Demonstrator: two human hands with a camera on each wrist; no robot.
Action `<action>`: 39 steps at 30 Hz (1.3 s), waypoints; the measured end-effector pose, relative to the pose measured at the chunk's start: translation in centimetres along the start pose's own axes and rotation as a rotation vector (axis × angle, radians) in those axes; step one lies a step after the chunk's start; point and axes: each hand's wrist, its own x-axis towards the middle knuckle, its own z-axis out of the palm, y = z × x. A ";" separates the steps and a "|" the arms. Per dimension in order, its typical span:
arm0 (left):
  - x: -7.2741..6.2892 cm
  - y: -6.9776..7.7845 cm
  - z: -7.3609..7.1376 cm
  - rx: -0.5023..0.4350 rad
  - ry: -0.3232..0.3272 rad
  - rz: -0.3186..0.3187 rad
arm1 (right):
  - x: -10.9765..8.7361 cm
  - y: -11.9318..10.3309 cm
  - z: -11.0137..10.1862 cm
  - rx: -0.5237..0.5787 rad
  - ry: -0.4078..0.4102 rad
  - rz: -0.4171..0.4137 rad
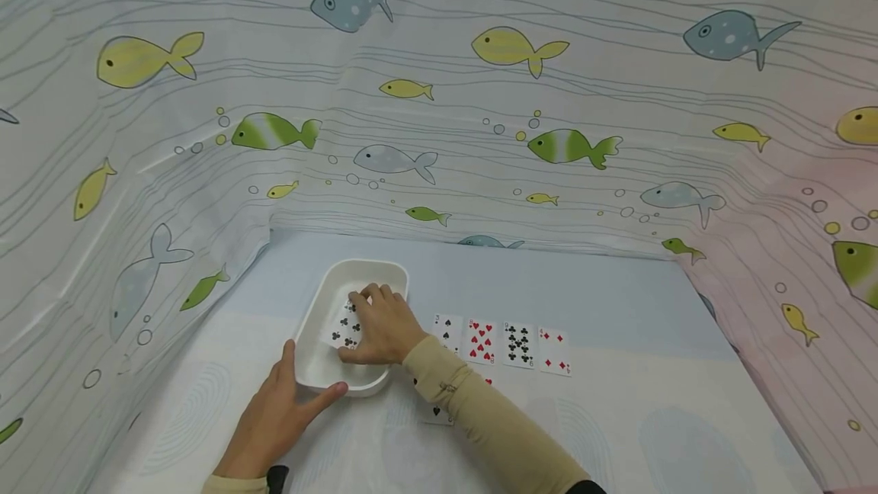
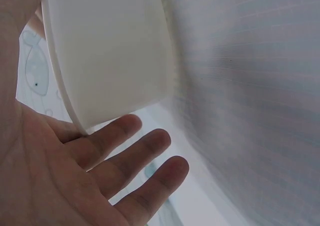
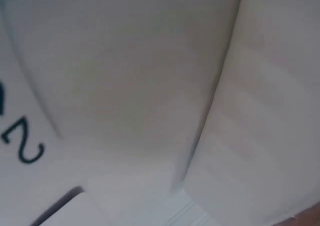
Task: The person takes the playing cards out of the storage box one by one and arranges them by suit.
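Note:
A white tray (image 1: pixel 312 341) with rounded corners stands at the left of the table. Inside it, my right hand (image 1: pixel 387 326) grips a playing card of clubs (image 1: pixel 345 330), fingers at the far edge and thumb at the near edge. At the tray's near left corner is my left hand (image 1: pixel 270 410), thumb at the near rim and fingers along the left side. The left wrist view shows this hand (image 2: pixel 95 156) with fingers extended and spread beside the tray's outer wall (image 2: pixel 115 50). A card marked 2 (image 3: pixel 22 141) appears close up in the right wrist view.
Right of the tray lies a row of face-up cards: three of spades (image 1: pixel 448 323), eight of hearts (image 1: pixel 481 343), nine of clubs (image 1: pixel 518 345), four of diamonds (image 1: pixel 554 352). Nearer, my right sleeve (image 1: pixel 497 425) partly covers more cards, including a spade card (image 1: pixel 436 415). Fish-patterned sheets (image 1: pixel 446 120) surround the table.

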 end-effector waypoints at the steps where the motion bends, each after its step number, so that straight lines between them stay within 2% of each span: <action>1: 0.0 0.0 0.0 -0.001 0.000 0.000 | -0.2 0.1 -0.2 0.002 0.010 -0.006; 12: -0.1 -0.1 0.1 -0.024 0.005 0.010 | -2.5 0.9 -2.0 0.090 0.090 -0.056; 23: 0.0 -0.1 0.2 -0.011 0.013 0.011 | -5.6 2.1 -4.6 0.110 0.145 -0.084; 31: 0.2 0.0 0.4 -0.016 -0.004 -0.016 | -8.1 3.4 -5.3 0.116 0.106 -0.096; 39: 0.1 0.0 0.4 -0.015 0.015 -0.003 | -10.3 4.8 -5.3 0.131 0.075 -0.114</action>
